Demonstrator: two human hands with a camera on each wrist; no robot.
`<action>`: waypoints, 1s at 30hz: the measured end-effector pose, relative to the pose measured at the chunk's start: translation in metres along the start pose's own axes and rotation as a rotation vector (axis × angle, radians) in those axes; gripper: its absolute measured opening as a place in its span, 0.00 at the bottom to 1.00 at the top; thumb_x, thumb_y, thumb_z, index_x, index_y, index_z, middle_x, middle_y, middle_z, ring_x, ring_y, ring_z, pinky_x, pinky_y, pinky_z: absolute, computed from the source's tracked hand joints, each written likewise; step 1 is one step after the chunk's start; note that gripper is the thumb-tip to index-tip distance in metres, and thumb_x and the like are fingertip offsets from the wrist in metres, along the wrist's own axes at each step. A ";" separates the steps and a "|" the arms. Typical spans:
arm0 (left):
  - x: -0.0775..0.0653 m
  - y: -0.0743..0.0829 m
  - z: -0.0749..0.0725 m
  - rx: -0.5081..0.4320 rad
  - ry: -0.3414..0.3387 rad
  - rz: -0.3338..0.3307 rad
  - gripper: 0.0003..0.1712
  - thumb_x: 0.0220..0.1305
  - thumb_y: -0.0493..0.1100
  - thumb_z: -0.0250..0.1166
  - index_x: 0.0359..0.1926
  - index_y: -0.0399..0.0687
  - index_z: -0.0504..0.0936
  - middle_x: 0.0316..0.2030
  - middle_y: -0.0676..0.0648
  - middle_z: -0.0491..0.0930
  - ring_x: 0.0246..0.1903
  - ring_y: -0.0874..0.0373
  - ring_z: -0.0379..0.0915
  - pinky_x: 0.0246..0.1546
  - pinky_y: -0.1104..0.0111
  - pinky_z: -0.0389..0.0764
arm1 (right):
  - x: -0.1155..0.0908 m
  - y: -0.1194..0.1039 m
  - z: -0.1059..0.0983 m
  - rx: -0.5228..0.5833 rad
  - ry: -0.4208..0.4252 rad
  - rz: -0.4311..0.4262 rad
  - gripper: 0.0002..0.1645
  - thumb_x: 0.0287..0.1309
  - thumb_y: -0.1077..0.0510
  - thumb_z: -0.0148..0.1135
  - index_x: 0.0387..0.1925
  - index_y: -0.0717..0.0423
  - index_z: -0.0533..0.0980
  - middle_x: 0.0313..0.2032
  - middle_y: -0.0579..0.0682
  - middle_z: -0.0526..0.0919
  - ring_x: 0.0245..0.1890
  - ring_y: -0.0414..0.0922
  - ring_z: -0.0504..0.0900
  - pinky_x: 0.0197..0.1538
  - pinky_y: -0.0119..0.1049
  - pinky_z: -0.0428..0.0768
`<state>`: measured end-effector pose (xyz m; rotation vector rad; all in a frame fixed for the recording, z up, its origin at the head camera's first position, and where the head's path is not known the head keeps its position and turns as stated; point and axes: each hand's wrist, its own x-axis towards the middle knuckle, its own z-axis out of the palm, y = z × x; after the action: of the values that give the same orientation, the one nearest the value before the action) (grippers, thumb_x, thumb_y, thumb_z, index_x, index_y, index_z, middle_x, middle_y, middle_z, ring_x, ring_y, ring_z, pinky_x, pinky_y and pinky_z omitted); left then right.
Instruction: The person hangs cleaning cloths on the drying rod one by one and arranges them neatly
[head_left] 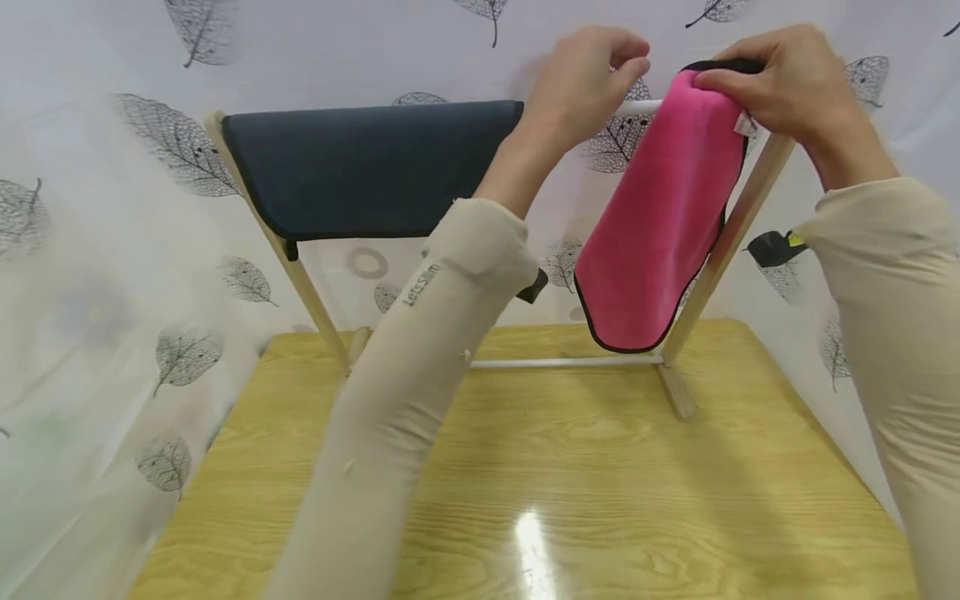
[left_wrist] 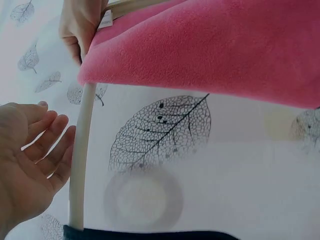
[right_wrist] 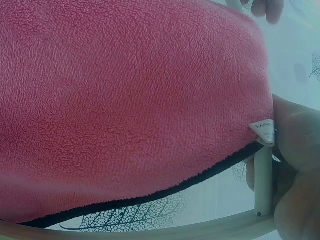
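A pink fleecy towel (head_left: 660, 217) with black edging hangs over the right end of the rack's white top rod (head_left: 637, 107). My right hand (head_left: 798, 83) pinches its top edge at the rod, beside a small white tag (right_wrist: 265, 131). In the left wrist view the pink towel (left_wrist: 210, 50) drapes sideways from the rod. My left hand (head_left: 592, 79) holds nothing; its fingers (left_wrist: 55, 145) are loosely bent beside the bare stretch of rod, between the two towels. A dark grey-blue towel (head_left: 367, 171) with black edging hangs over the left part of the rod.
The rack's wooden left post (head_left: 315, 308) and right post (head_left: 720, 250) stand at the back of a wood-grain table (head_left: 585, 483). A white lower bar (head_left: 555, 362) joins them. Behind hangs a white curtain (head_left: 97, 275) printed with leaves.
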<state>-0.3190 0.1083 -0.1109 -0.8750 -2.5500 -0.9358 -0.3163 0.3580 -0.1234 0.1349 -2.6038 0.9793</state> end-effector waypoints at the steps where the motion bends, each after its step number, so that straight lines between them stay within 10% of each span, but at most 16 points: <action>1: 0.002 0.001 0.002 0.001 -0.012 0.001 0.24 0.80 0.50 0.55 0.72 0.53 0.74 0.67 0.57 0.76 0.64 0.71 0.70 0.60 0.85 0.64 | 0.000 0.000 0.001 -0.003 0.001 -0.001 0.32 0.69 0.43 0.64 0.67 0.54 0.77 0.36 0.34 0.77 0.36 0.37 0.73 0.32 0.15 0.74; 22: 0.013 0.023 0.029 0.127 -0.163 -0.054 0.31 0.81 0.55 0.49 0.80 0.58 0.60 0.68 0.58 0.73 0.60 0.67 0.73 0.57 0.81 0.69 | -0.007 -0.002 -0.001 0.045 0.008 -0.037 0.28 0.71 0.47 0.64 0.66 0.55 0.79 0.34 0.33 0.79 0.33 0.35 0.74 0.32 0.15 0.74; 30: 0.019 0.030 0.030 0.081 -0.187 -0.101 0.24 0.81 0.53 0.52 0.73 0.70 0.72 0.62 0.64 0.78 0.55 0.71 0.72 0.57 0.74 0.66 | -0.010 0.001 -0.002 0.062 0.010 -0.050 0.26 0.71 0.48 0.64 0.65 0.55 0.79 0.34 0.34 0.79 0.33 0.36 0.74 0.32 0.15 0.74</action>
<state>-0.3167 0.1544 -0.1103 -0.8537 -2.7934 -0.8062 -0.3067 0.3592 -0.1262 0.2095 -2.5494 1.0409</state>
